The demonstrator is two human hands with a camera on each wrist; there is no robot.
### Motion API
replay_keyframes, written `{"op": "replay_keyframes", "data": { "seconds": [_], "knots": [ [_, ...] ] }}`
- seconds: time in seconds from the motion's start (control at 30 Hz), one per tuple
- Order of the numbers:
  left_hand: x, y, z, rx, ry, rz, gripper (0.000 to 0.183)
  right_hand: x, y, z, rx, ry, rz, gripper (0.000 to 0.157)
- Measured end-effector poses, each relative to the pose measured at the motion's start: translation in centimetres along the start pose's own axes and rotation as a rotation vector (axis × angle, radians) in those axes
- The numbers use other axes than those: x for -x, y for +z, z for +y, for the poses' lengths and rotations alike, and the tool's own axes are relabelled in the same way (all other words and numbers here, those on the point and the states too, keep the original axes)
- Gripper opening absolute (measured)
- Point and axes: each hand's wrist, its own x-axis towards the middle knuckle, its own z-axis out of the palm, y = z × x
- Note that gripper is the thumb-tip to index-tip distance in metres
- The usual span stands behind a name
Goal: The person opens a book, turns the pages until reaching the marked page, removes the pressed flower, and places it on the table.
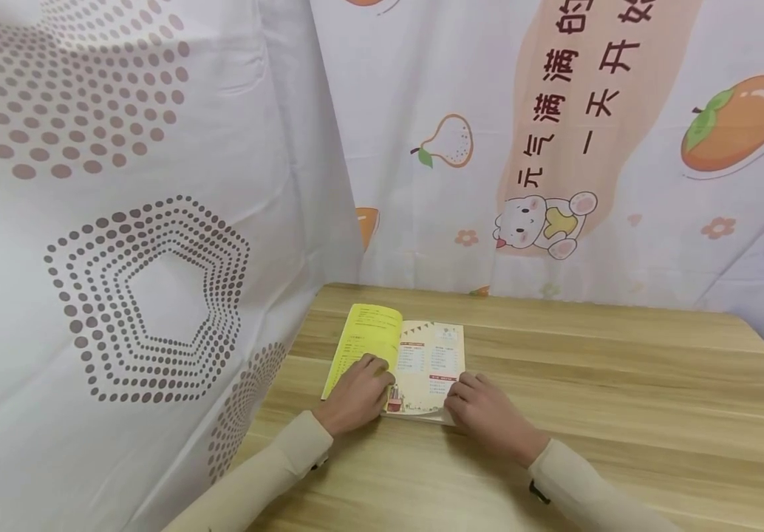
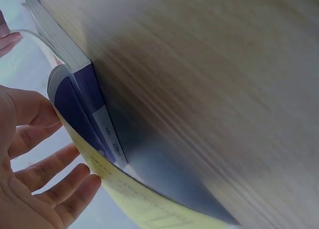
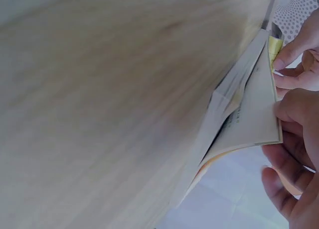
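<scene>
A book lies open on the table, a yellow leaf (image 1: 372, 332) raised on its left and a cream printed page (image 1: 430, 369) on its right. My left hand (image 1: 357, 395) rests on the yellow leaf near the spine; in the left wrist view its fingers (image 2: 55, 164) are fairly straight against the yellow side. That view also shows the book's dark blue spine (image 2: 89, 87). At the lower right corner of the cream page, my right hand (image 1: 488, 414) pinches the page's edge. The page (image 3: 256, 107) bends up from the pages beneath in the right wrist view.
The wooden table (image 1: 621, 384) extends to the right of the book. A white cloth with dotted patterns (image 1: 156, 295) hangs along the left side, and a printed cloth with fruit and a bear (image 1: 535, 222) hangs behind the table.
</scene>
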Motion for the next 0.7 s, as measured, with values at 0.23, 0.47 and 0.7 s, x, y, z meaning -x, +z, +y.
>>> {"op": "replay_keyframes", "data": {
  "seconds": [0.23,0.47,0.7],
  "knots": [
    [-0.26,0.27,0.28,0.078,0.029,-0.017,0.015,-0.42,-0.11,0.2,-0.072,0.059,0.065,0.01],
    [-0.16,0.93,0.56,0.122,0.012,-0.023,0.045,-0.88,-0.77,-0.21,-0.216,0.225,0.077,0.013],
    [-0.31,0.55,0.41,0.12,0.007,-0.037,0.039,-1.07,-0.93,-0.19,-0.315,0.326,0.159,0.018]
  ]
}}
